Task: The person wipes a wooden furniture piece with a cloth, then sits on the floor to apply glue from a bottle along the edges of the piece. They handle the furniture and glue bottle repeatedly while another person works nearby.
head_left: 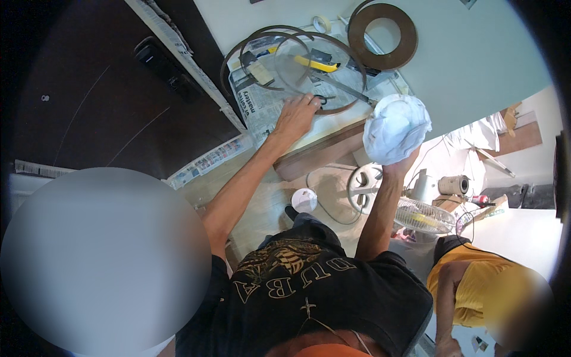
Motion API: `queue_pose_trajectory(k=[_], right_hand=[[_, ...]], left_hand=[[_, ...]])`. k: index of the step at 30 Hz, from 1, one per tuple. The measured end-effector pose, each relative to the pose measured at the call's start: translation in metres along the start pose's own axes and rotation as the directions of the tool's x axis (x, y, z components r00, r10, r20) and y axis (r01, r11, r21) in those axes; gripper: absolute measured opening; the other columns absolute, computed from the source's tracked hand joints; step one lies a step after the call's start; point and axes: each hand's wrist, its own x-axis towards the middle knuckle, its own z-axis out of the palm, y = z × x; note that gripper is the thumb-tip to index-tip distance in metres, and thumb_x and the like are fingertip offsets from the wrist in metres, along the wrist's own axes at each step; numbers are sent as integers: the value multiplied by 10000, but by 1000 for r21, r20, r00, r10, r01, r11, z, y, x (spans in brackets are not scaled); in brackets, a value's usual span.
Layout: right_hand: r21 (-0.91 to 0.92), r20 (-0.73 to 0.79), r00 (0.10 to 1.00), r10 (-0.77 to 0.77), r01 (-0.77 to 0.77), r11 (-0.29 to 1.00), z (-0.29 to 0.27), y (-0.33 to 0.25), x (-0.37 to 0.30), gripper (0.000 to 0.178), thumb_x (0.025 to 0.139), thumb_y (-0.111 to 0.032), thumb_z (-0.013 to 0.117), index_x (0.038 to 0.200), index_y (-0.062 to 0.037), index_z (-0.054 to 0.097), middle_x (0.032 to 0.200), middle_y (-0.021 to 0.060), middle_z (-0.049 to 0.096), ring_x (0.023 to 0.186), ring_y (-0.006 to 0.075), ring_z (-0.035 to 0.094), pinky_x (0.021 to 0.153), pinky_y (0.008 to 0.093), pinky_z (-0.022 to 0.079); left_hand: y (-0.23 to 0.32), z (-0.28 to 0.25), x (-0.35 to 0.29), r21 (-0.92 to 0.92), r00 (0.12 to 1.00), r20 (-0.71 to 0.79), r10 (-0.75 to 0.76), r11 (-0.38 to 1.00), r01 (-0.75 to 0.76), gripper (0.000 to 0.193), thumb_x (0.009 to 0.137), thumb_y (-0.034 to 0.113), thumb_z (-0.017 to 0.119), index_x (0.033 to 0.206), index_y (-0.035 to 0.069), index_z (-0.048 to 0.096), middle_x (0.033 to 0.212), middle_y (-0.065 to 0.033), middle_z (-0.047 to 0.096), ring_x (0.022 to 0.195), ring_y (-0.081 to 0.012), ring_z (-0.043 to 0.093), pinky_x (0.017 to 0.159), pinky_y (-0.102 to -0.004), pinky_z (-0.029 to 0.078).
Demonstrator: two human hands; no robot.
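Observation:
My left hand [297, 116] rests at the near edge of the worktop, fingers stretched over the newspaper [259, 110]. Its fingertips are beside a small black loop-handled tool [322, 101], perhaps scissors; whether they touch it I cannot tell. My right hand [399, 165] is raised in front of the table edge, closed on a bunched white cloth [397, 128] that hides most of its fingers. Just beyond lie thin brown curved strips [364, 65], a clear round disc [291, 62], a yellow cutter knife [315, 63] and a long metal blade-like tool [345, 85].
A flat brown ring [410, 41] and a tape roll [321, 24] lie farther back. Left stands a dark panel [89, 89] with a black handle or lock [163, 68]. Below are a white tub [304, 200] and a fan [422, 215]. A person in yellow [470, 279] is at lower right.

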Motion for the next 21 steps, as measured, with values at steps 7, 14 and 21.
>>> queue_pose_trajectory(k=[7, 14, 21], right_hand=[[65, 144, 986, -90, 82, 995, 59, 2, -10, 570, 1102, -449, 274, 1523, -73, 353, 1543, 129, 424, 1409, 319, 429, 1193, 501, 329], [173, 499, 866, 36, -140, 975, 190, 22, 17, 467, 1075, -442, 452, 1389, -99, 497, 1316, 57, 594, 1205, 191, 584, 1030, 399, 491], [-52, 556, 831, -32, 72, 996, 285, 16, -25, 494, 1083, -433, 407, 1427, -87, 489, 1376, 140, 577, 1246, 318, 561, 1077, 507, 458]], left_hand=[[47, -106, 93, -316, 931, -364, -34, 945, -89, 136, 976, 126, 523, 1071, 29, 524, 829, -207, 679, 784, -432, 656, 694, -538, 492], [60, -192, 118, -199, 931, -336, 142, 956, -217, 225, 942, 249, 594, 1061, 72, 665, 855, -201, 723, 778, -409, 695, 684, -506, 531], [34, -274, 7, -393, 882, -425, -205, 919, 24, 274, 931, 261, 606, 1142, 90, 641, 837, -192, 701, 820, -415, 686, 730, -513, 529]])
